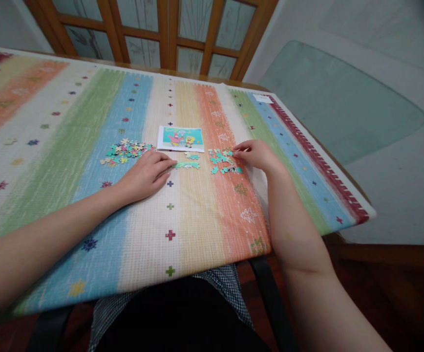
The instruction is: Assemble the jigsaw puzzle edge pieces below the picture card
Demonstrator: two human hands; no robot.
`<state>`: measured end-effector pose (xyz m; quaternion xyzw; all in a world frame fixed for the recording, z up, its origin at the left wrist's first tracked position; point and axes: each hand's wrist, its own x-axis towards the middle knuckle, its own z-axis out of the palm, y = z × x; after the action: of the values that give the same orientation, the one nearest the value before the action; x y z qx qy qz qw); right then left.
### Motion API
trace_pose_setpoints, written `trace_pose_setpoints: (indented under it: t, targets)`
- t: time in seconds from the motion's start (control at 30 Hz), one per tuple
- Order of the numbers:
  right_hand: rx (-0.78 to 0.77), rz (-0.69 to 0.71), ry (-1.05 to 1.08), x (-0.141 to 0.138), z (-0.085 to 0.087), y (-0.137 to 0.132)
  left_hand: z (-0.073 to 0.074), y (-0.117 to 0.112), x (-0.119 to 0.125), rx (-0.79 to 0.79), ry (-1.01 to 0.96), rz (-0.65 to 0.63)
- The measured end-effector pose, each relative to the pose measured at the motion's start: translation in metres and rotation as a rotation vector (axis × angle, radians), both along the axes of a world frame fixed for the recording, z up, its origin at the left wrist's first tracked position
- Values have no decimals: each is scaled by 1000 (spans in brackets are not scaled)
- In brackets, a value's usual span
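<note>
My left hand (pixel 148 171) rests on the cloth with its fingers apart, fingertips touching the left end of a joined strip of jigsaw pieces (pixel 188 165). A few joined pieces (pixel 192 156) lie just above that strip. On the right, my right hand (pixel 256 154) pinches at the edge of a group of loose teal jigsaw pieces (pixel 221 157); the piece at its fingertips is partly hidden. More pieces (pixel 231 170) lie below this group. A heap of mixed jigsaw pieces (pixel 126 150) sits beyond my left wrist. Behind the strip lies a printed cartoon picture card (pixel 182 139).
A striped tablecloth (pixel 197 220) covers the table, whose near edge is at my lap. A small white label (pixel 262 99) lies at the far right. Wood-framed glass doors (pixel 168 34) stand behind the table. A chair armrest (pixel 270 293) shows below the edge.
</note>
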<state>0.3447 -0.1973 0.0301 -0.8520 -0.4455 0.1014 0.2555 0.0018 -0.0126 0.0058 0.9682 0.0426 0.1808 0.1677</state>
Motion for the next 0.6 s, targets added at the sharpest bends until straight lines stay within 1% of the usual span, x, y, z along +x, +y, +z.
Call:
trace_pose_setpoints:
  t: [0.07, 0.13, 0.3, 0.5, 0.6]
  targets:
    - [-41, 53, 2, 1, -3, 1, 0, 0, 0, 13, 2, 3]
    - [-54, 74, -4, 2, -4, 1, 0, 0, 0, 26, 5, 3]
    - [-70, 23, -15, 3, 0, -2, 0, 0, 0, 54, -2, 4]
    - [-183, 15, -57, -1, 8, -4, 0, 1, 0, 51, -3, -4]
    - [-207, 7, -71, -1, 9, -5, 0, 1, 0, 36, -7, 0]
